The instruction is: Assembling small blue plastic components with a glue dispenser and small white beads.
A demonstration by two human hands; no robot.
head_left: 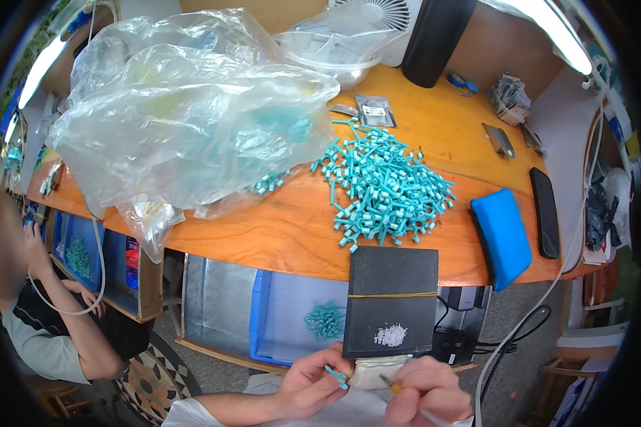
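Observation:
Between the thumb and fingers of my left hand point(313, 384) is a small teal plastic piece point(336, 377) with a thin stem. My right hand point(429, 393), just to its right, is closed on a thin pointed tool point(390, 383) with a yellowish part; its exact kind is unclear. Beyond both hands lies a black flat block point(392, 276) with a tan rubber band round it. Tiny white pieces point(390, 335) are gathered on its near end. A whitish pad point(377, 371) shows under that end. Farther off, a heap of similar teal pieces point(384, 181) covers part of the table.
A large clear plastic bag point(192, 114) spreads over the table's left. An open drawer holds a blue tray point(278, 320) with more teal pieces point(325, 320). At right are a blue cushion point(502, 235) and a black phone point(545, 213). Another person point(57, 320) sits at left.

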